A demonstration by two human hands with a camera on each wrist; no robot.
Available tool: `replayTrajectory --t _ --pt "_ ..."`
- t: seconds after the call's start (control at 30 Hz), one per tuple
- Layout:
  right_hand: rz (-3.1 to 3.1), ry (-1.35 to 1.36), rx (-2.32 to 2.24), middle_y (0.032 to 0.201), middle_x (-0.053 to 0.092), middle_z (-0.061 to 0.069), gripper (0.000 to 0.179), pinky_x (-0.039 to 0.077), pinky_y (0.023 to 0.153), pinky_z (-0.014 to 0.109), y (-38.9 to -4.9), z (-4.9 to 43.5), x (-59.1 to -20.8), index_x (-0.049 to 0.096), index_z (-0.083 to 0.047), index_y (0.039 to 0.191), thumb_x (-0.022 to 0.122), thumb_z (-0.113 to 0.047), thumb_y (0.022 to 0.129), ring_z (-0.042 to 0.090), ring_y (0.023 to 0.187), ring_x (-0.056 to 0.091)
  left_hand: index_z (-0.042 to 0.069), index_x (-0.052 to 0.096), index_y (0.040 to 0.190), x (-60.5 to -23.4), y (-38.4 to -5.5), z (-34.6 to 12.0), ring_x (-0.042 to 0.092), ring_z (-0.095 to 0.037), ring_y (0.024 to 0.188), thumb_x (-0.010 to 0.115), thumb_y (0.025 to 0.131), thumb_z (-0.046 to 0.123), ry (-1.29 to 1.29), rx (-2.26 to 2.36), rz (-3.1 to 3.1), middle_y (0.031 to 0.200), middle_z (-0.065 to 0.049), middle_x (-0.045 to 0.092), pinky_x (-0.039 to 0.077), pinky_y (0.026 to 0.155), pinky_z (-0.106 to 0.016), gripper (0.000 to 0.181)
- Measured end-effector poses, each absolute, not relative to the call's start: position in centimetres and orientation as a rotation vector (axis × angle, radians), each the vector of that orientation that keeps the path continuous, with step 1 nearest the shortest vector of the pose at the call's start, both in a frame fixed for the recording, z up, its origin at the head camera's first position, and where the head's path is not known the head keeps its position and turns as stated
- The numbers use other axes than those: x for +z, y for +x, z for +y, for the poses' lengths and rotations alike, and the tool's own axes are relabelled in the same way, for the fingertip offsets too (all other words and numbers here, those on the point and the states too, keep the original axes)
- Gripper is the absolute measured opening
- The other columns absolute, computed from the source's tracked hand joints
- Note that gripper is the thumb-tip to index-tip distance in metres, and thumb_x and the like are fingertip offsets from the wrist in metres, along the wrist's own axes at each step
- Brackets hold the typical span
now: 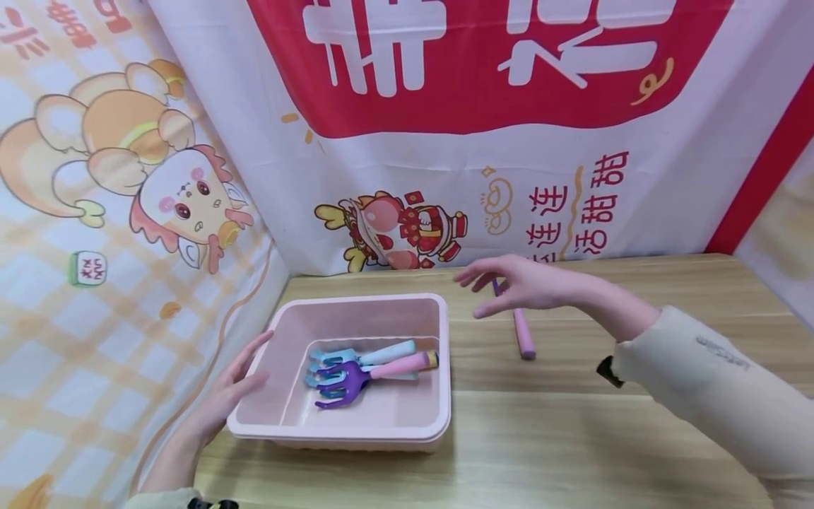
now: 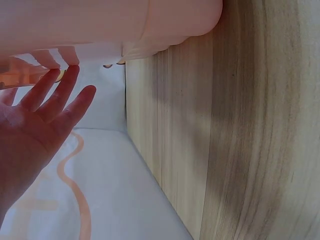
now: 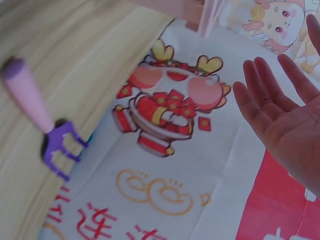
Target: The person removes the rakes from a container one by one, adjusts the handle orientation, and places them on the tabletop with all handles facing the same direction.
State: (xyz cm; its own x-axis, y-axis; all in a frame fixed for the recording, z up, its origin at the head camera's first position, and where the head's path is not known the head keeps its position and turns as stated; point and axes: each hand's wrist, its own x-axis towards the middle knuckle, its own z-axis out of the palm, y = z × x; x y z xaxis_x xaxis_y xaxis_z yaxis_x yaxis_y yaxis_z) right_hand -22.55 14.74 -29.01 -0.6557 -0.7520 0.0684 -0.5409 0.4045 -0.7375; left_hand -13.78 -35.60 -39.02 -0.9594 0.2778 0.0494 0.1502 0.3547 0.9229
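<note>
A pale pink plastic bin [image 1: 343, 433] stands on the wooden table, holding several small garden forks. On top lies a purple fork with a pink handle [image 1: 400, 364], over light blue forks [image 1: 389, 352]. My left hand [image 1: 224, 392] is at the bin's left side, fingers extended; the left wrist view shows its fingertips [image 2: 72, 75] right at the bin's wall. My right hand [image 1: 518, 283], fingers spread and empty, hovers right of the bin. Beneath it on the table lies another purple garden fork with a pink handle [image 1: 523, 332], partly hidden by the hand and whole in the right wrist view [image 3: 32, 95].
The wooden table [image 1: 572, 438] meets a white printed cloth [image 1: 394, 162] at the back. A second printed cloth [image 1: 127, 297] rises along the left, close beside the bin and my left arm.
</note>
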Motion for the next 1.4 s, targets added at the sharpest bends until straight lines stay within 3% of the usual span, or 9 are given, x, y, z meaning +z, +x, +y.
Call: replayTrajectory --t 0.23,0.5,0.83,1.2,1.4 --pt "2.342 -1.206 -1.042 0.131 0.058 0.008 0.057 0.044 0.094 0.047 -23.5 11.6 -27.5 0.055 -0.008 0.136 0.077 -0.023 0.085 0.024 0.116 0.056 0.012 0.022 0.155 -39.0 -13.9 -35.6 0.032 0.009 0.126 0.049 0.1 0.006 0.436 1.673 2.52 0.159 -0.021 0.01 0.034 0.093 -0.012 0.062" --pt "2.255 -1.249 -1.074 0.13 0.059 0.006 0.055 0.045 0.095 0.043 -24.5 7.9 -27.2 0.056 -0.009 0.134 0.078 -0.021 0.084 0.021 0.114 0.056 0.014 0.02 0.156 -39.2 -13.9 -35.8 0.035 0.007 0.124 0.048 0.101 0.007 0.405 1.676 2.496 0.158 -0.022 0.008 0.04 0.09 -0.016 0.063" --pt "2.124 -1.258 -1.091 0.128 0.059 0.007 0.056 0.047 0.093 0.031 -24.6 4.0 -30.3 0.057 -0.006 0.133 0.079 -0.016 0.082 0.018 0.112 0.057 0.014 0.021 0.156 -39.3 -14.1 -35.8 0.036 0.006 0.123 0.049 0.1 0.007 0.413 1.681 2.493 0.158 -0.022 0.009 0.04 0.09 -0.016 0.063" --pt "2.101 -1.123 -1.015 0.122 0.061 -0.001 0.052 0.046 0.092 0.03 -25.0 1.3 -34.4 0.06 -0.011 0.13 0.079 -0.013 0.082 0.02 0.113 0.056 0.015 0.021 0.156 -39.3 -14.2 -35.7 0.037 0.006 0.121 0.049 0.101 0.01 0.375 1.654 2.517 0.157 -0.024 0.011 0.04 0.089 -0.016 0.062" --pt "2.11 -1.082 -0.95 0.109 0.063 -0.007 0.048 0.045 0.088 0.029 -24.6 -0.2 -35.5 0.065 -0.015 0.123 0.081 -0.012 0.079 0.022 0.11 0.056 0.016 0.021 0.156 -39.3 -14.3 -35.8 0.036 0.005 0.121 0.05 0.1 0.01 0.356 1.648 2.516 0.158 -0.023 0.011 0.04 0.089 -0.016 0.063"
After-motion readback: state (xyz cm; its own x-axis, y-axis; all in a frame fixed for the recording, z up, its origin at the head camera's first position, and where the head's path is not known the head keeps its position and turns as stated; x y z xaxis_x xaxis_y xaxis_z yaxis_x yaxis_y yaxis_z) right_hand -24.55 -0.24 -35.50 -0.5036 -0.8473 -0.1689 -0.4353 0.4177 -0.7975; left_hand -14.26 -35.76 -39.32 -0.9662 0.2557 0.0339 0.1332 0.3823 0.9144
